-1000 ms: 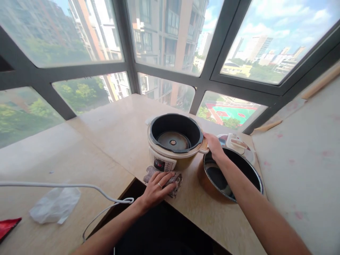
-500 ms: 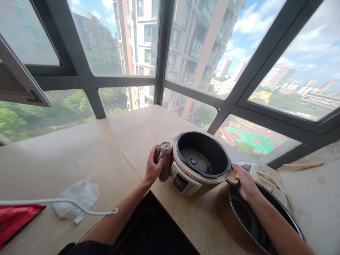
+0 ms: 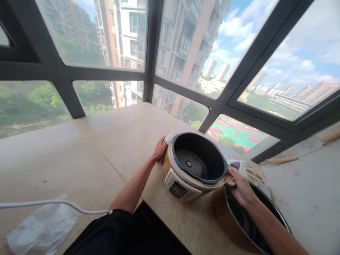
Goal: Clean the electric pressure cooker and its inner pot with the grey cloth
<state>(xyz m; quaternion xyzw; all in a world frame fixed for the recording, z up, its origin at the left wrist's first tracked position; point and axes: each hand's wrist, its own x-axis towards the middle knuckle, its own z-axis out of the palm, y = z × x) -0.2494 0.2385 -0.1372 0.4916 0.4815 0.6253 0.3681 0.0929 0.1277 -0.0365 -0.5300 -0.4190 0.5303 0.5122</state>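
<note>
An electric pressure cooker body [image 3: 170,166], lidless, with a dark inside and a button panel on its front, stands on the counter. My left hand [image 3: 159,150] is closed on a grey-brown cloth [image 3: 160,160] against the cooker's left side, by the left handle; most of the cloth is hidden behind my fingers. On the other side, my right hand [image 3: 240,186] grips the cooker's right handle [image 3: 230,179]. Under my right forearm is a large dark-lined pot [image 3: 220,205], partly covered by the arm.
Behind the pot lies a white lid-like part with a handle [image 3: 253,173]. A white cord [image 3: 63,202] crosses above a crumpled clear plastic bag [image 3: 45,226] at left. A dark recess [image 3: 156,230] cuts into the counter in front. Windows [image 3: 175,92] border the counter [image 3: 114,138].
My left hand has slid with the cloth from the cooker's front left round to its far left side. My right hand keeps its hold on the handle. The view has turned right.
</note>
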